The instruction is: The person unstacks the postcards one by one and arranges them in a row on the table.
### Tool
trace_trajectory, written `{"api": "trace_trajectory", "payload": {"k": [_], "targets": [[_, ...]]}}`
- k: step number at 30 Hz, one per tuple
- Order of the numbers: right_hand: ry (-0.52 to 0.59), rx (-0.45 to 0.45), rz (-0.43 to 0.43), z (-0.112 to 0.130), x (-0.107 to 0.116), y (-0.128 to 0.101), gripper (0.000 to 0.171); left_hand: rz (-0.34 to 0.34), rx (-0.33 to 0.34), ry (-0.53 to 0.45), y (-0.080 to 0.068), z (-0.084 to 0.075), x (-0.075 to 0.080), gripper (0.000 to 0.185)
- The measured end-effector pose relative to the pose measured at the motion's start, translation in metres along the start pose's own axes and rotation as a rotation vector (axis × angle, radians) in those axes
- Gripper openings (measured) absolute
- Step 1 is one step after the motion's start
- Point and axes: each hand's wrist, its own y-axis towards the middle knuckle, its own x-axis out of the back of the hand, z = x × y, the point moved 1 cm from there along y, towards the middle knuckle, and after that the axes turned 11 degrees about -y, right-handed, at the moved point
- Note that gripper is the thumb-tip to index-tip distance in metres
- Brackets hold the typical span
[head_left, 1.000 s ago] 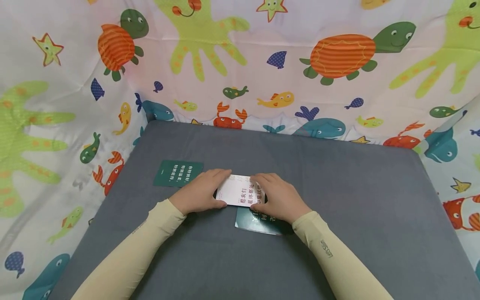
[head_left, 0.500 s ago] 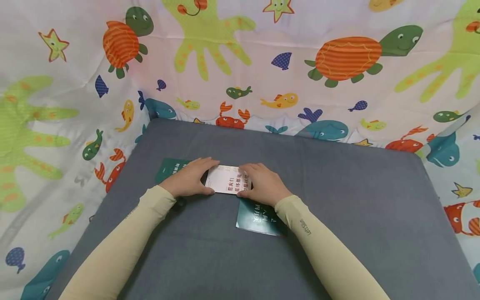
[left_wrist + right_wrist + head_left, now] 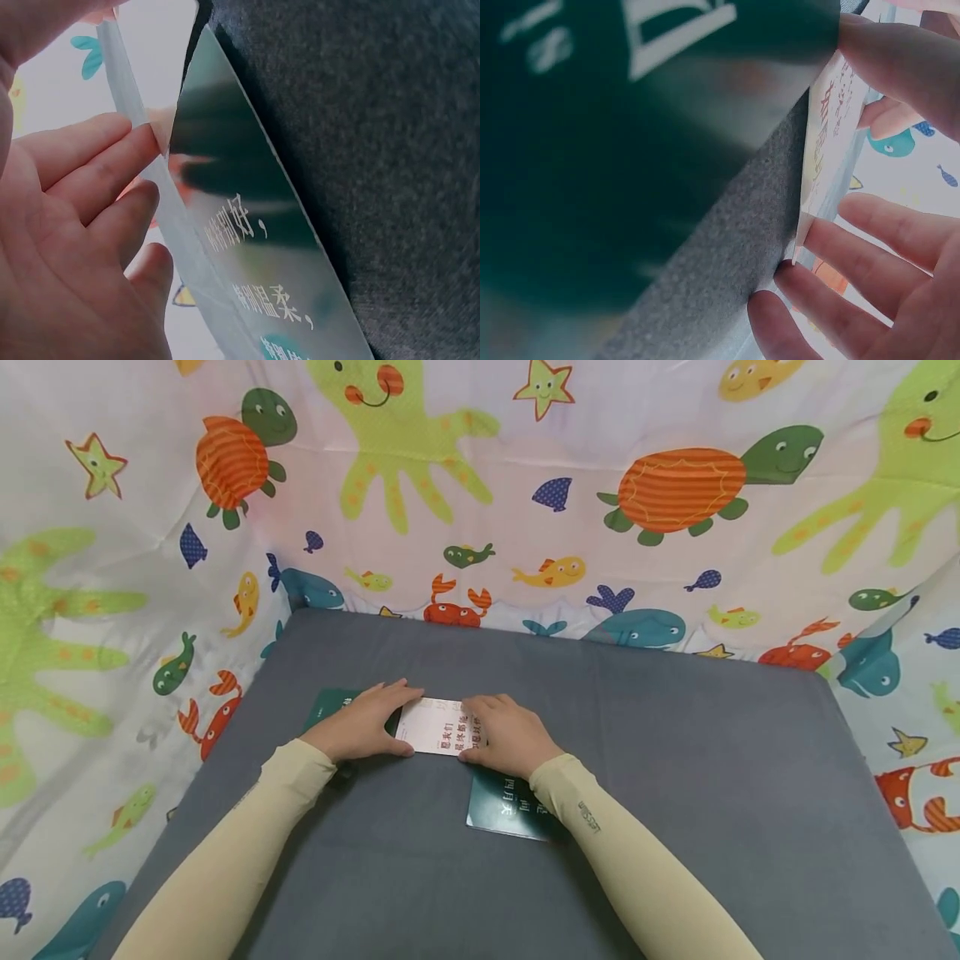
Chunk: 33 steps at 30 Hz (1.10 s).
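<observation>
A pale pink-white card (image 3: 429, 727) with dark red Chinese characters lies between both hands in the head view. My left hand (image 3: 363, 724) grips its left end, thumb at the near edge and fingers at the far edge. At the right end, my right hand (image 3: 513, 737) holds it the same way, covering some characters. A dark green card (image 3: 327, 702) with white characters is partly hidden beneath the left hand; the left wrist view shows this glossy green card (image 3: 247, 202) close by. Below the right hand lies another green card (image 3: 495, 806), partly covered by hand and sleeve.
The cards are on a dark grey cloth-covered table (image 3: 675, 760). A white curtain (image 3: 480, 485) printed with sea animals rises along its back and sides. Beige sleeves (image 3: 225, 852) cover both forearms.
Both hands have carried the pink-white card leftward and slightly back. It has shifted off the right green card, and the left hand now covers more of the left one.
</observation>
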Motion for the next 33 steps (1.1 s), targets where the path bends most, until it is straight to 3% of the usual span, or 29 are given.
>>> {"api": "trace_trajectory", "payload": {"k": [12,17,21,24,29,33], "targets": [[-0.011,0.016,0.013,0.002,0.004,0.004,0.081,0.016,-0.003,0.032,0.003,0.000,0.002,0.097],[0.033,-0.003,0.008,-0.007,0.002,-0.003,0.088,-0.023,-0.045,0.065,0.001,-0.004,-0.004,0.100],[0.068,-0.059,-0.013,-0.025,0.005,-0.028,0.092,-0.050,-0.119,0.085,-0.006,-0.025,-0.019,0.104],[0.063,-0.089,-0.031,-0.037,0.007,-0.055,0.094,-0.041,-0.173,0.100,-0.012,-0.049,-0.035,0.103],[0.045,-0.079,-0.059,-0.047,0.004,-0.101,0.101,0.006,-0.268,0.109,-0.024,-0.084,-0.063,0.099],[0.048,-0.054,-0.057,-0.047,-0.001,-0.127,0.108,0.056,-0.340,0.121,-0.028,-0.100,-0.083,0.097]]}}
